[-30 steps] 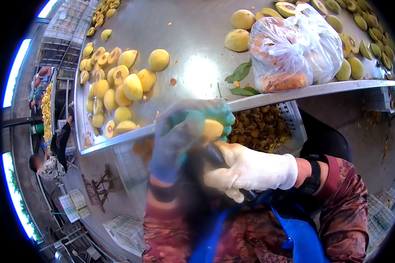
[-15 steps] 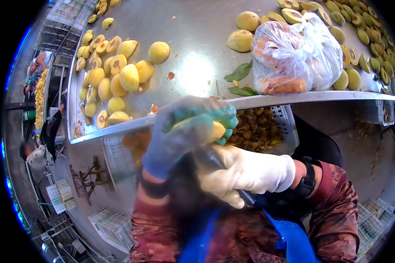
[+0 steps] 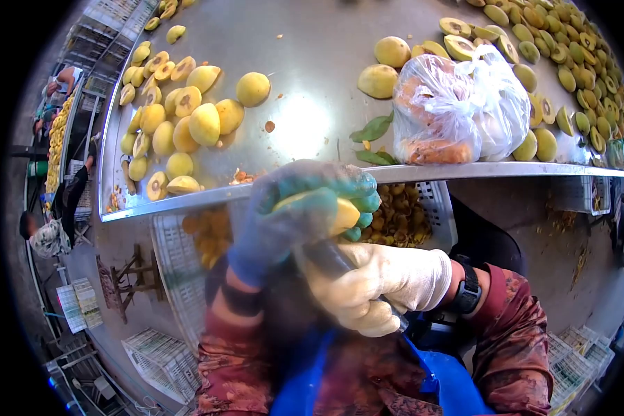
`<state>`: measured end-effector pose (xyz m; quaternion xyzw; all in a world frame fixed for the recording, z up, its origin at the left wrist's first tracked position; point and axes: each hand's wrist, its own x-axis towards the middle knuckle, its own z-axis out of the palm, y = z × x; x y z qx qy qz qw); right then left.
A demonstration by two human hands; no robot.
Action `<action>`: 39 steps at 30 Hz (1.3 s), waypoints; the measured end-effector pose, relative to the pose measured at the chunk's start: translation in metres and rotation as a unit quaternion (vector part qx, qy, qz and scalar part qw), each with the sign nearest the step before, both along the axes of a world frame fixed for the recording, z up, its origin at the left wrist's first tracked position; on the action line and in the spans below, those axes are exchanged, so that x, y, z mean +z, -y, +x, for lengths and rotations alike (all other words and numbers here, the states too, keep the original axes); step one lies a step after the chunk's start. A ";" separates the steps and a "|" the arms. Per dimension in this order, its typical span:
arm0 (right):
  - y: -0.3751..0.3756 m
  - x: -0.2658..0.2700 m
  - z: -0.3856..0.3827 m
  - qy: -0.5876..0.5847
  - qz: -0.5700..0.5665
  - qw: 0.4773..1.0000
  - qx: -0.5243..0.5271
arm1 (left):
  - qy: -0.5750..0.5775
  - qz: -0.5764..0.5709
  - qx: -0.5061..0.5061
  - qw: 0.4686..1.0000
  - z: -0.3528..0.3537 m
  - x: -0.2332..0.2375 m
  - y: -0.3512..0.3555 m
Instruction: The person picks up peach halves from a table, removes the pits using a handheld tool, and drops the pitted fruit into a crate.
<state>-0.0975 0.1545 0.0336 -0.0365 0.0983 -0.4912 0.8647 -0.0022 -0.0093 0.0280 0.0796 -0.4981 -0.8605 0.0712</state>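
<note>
Peach point(image 3: 345, 216), yellow and partly covered, is clasped in the left hand point(image 3: 308, 182), whose blue-green glove point(image 3: 255, 267) is curled around it at the near edge of the metal table point(image 3: 312, 41). A dark-handled tool point(image 3: 329, 258) is gripped in the right hand point(image 3: 364, 284), which is clothed in a white glove point(image 3: 419, 274); the handle is enclosed by the bent fingers, and its lower end is left exposed beneath them. The two hands are held close together, with the upper part of the tool placed just below the peach; whether contact is made there cannot be told, as that area is blurred. A black wristwatch point(image 3: 468, 295) is worn on the right wrist. On the table, whole-looking and halved peaches point(image 3: 204, 125) are gathered at the left, several with brown centres exposed. A knotted clear plastic bag point(image 3: 457, 111) is set near the edge at the right, with green leaves point(image 3: 372, 129) scattered just beside it and a larger heap of peaches point(image 3: 589, 76) spread beyond. Below the edge, a white perforated crate point(image 3: 438, 208) is filled with brownish pieces point(image 3: 399, 215).
</note>
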 end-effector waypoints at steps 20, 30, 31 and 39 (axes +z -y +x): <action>-0.005 -0.046 -0.004 -0.894 -0.162 0.395 0.133 | 0.013 0.100 0.255 0.962 -0.017 0.002 0.007; -0.032 -0.072 -0.017 -0.934 -0.230 0.268 0.060 | 0.319 -0.651 0.248 0.643 0.117 0.049 0.106; -0.029 -0.064 -0.017 -0.931 -0.230 0.277 0.056 | 0.485 -0.613 0.190 0.594 0.130 0.054 0.115; -0.011 -0.065 -0.003 -0.916 -0.240 0.302 0.110 | 0.251 -0.750 0.200 0.578 0.044 0.012 0.153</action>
